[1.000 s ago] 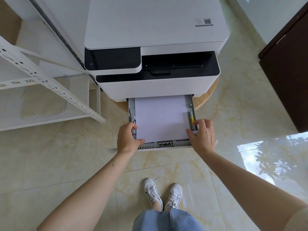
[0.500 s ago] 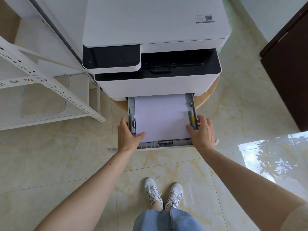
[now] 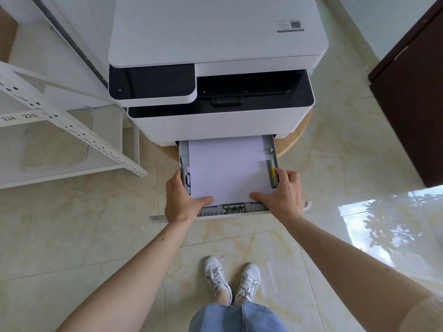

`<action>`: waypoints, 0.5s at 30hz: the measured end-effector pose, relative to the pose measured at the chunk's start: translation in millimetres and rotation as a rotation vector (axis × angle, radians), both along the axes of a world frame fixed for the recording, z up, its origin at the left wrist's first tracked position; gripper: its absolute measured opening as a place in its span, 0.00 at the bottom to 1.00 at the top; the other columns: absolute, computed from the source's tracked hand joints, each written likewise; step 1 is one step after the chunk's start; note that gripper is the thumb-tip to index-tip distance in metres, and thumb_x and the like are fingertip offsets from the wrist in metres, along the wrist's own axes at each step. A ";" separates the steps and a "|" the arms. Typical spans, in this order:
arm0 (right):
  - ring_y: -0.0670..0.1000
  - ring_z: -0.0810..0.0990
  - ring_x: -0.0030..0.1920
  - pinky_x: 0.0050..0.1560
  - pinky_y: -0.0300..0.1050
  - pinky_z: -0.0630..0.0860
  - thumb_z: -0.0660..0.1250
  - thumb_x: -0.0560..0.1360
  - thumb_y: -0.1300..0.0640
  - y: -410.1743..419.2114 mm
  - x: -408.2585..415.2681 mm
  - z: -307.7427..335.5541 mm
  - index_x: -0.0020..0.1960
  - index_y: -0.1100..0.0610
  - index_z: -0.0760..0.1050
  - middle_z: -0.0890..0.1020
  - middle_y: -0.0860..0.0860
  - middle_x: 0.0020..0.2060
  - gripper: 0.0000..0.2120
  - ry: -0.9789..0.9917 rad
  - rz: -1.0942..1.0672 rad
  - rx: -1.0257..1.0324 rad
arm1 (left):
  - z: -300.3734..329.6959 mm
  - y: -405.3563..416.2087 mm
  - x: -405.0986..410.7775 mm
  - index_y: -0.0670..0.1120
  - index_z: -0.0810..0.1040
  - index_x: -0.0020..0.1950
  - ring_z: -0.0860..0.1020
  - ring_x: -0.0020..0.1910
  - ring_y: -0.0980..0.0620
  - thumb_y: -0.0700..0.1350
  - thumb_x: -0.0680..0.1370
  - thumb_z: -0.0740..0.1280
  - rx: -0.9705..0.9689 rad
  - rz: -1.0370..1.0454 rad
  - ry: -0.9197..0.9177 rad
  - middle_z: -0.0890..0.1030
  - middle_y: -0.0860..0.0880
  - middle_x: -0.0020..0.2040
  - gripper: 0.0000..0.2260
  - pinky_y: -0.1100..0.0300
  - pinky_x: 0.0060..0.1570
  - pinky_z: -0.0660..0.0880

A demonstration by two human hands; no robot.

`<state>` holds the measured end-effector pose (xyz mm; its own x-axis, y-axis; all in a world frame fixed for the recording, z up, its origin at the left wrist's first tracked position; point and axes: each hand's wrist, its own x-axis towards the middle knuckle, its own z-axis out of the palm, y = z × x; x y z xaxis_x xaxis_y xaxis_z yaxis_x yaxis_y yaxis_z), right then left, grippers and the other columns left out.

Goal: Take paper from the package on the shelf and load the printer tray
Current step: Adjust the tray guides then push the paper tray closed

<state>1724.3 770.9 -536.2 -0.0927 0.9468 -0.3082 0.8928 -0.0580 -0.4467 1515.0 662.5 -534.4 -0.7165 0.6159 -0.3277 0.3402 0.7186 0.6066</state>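
In the open tray (image 3: 229,208) under the printer (image 3: 215,68), the paper (image 3: 227,168) lies flat between the side guides. The left hand (image 3: 181,200) and right hand (image 3: 281,195) grip the tray's front corners, thumbs resting on the paper's near edge. The loading looks done, so I think the next move is a straight, even push to shut the tray.

The floor (image 3: 72,231) is shiny and cream with yellow wavy marks, and a bright patch (image 3: 388,226) on the right side shows leafy branches. Two white shoes (image 3: 231,280) stand side by side on it, and blue jeans (image 3: 237,318) show just below them. A dark brown cabinet (image 3: 412,97) stands on the right, and a round wooden stand (image 3: 296,137) peeks out near the middle.
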 end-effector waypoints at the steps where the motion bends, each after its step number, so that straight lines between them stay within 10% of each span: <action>1: 0.51 0.71 0.59 0.48 0.51 0.78 0.78 0.56 0.38 0.4 -1.2 -0.1 0.68 0.48 0.65 0.67 0.48 0.58 0.45 -0.006 -0.004 -0.006 | -0.3 0.7 0.2 0.52 0.57 0.75 0.70 0.68 0.48 0.54 0.58 0.82 -0.014 -0.003 0.009 0.65 0.49 0.71 0.52 0.51 0.55 0.73; 15: 0.51 0.70 0.59 0.50 0.48 0.76 0.76 0.62 0.40 1.8 0.8 -2.5 0.69 0.50 0.66 0.68 0.50 0.59 0.40 0.076 -0.024 0.006 | -3.0 -2.8 -2.9 0.46 0.64 0.74 0.69 0.69 0.47 0.51 0.68 0.77 0.122 0.007 -0.056 0.69 0.46 0.71 0.38 0.58 0.63 0.66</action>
<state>1725.1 772.7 -538.7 -0.0926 0.9508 -0.2955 0.8544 -0.0765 -0.5139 1512.0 659.8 -537.4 -0.7037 0.6483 -0.2906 0.2980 0.6407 0.7076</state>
